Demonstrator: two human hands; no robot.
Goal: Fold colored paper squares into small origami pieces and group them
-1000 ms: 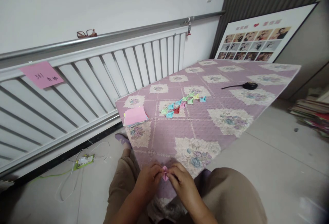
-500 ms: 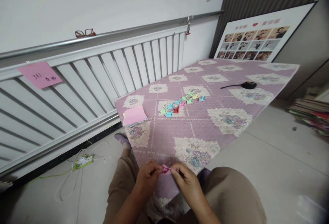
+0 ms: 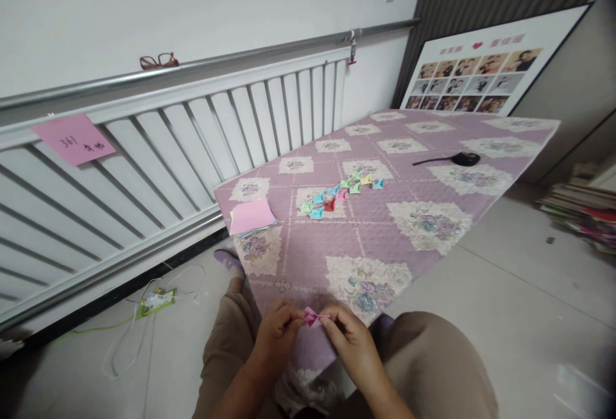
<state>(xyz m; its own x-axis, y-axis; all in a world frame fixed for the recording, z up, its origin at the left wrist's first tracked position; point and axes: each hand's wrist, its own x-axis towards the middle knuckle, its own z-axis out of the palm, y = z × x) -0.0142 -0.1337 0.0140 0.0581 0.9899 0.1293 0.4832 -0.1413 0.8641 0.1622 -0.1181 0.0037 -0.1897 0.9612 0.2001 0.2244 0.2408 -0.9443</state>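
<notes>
Pink paper (image 3: 311, 317), small and partly folded, held between the two hands just above the near end of the cloth (image 3: 332, 239); its exact folds are too small to make out. Left hand (image 3: 278, 330): thumb and fingers pinched on the paper's left end. Right hand (image 3: 350, 339): thumb and fingers likewise pinched on its right end. The hands lie near each other, with the paper spanning the gap between them.

Farther along the cloth, well apart from the hands, folded pieces (image 3: 330, 205) in blue, green, yellow, pink and red form a slanting band. Left of these lies a stack of sheets (image 3: 253, 216), pink uppermost. Toward the far right rests a black object (image 3: 466, 159) with a thin tail.

Beyond the cloth's left edge stands a white radiator (image 3: 269, 117), bearing a pink note (image 3: 73, 140); glasses (image 3: 160, 61) sit above it. Back right: a leaning photo board (image 3: 498, 63).
</notes>
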